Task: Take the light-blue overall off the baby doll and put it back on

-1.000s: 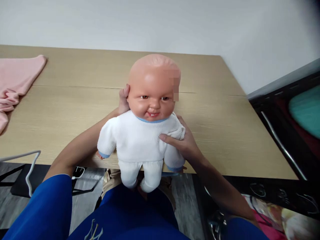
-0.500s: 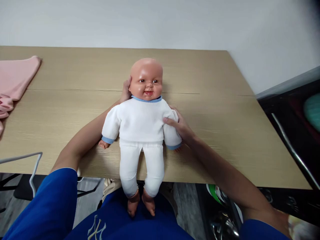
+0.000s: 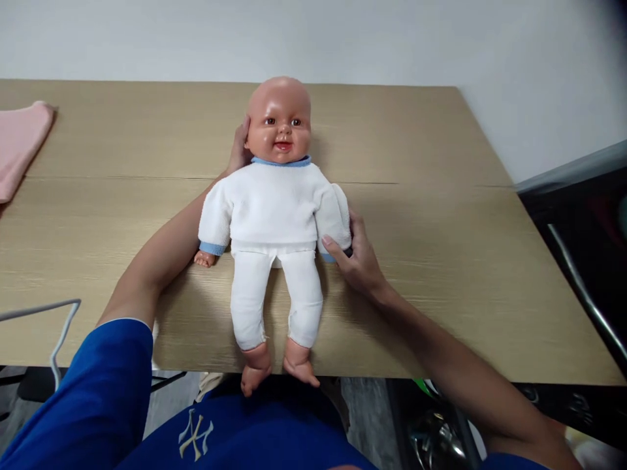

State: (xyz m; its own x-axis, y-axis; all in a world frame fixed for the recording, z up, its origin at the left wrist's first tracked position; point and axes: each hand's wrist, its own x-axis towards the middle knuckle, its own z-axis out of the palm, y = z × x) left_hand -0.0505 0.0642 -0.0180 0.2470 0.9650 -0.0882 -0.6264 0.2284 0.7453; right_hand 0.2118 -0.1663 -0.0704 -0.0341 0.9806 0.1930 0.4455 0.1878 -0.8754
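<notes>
A baby doll (image 3: 274, 205) in a white fleece top with blue trim and white leggings faces me, head away from my body. Its bare feet reach out over the table's near edge. My left hand (image 3: 240, 147) cups the back of the doll's head and neck; most of its fingers are hidden behind the head. Around the lower sleeve (image 3: 334, 222) on the right side of the view, my right hand (image 3: 361, 258) is closed, thumb on top and fingers behind. The doll's hand on that side is hidden.
A pink cloth (image 3: 22, 147) lies at the left on the wooden table (image 3: 431, 235). The pale wall (image 3: 313, 39) stands behind it. A white metal frame (image 3: 63, 326) is at the lower left. Dark shelving with a metal bar (image 3: 582, 287) is at the right.
The doll has moved away from me, so its feet are now nearer the table edge. My right hand has slid from the upper sleeve down towards the cuff. My left hand stays behind the head.
</notes>
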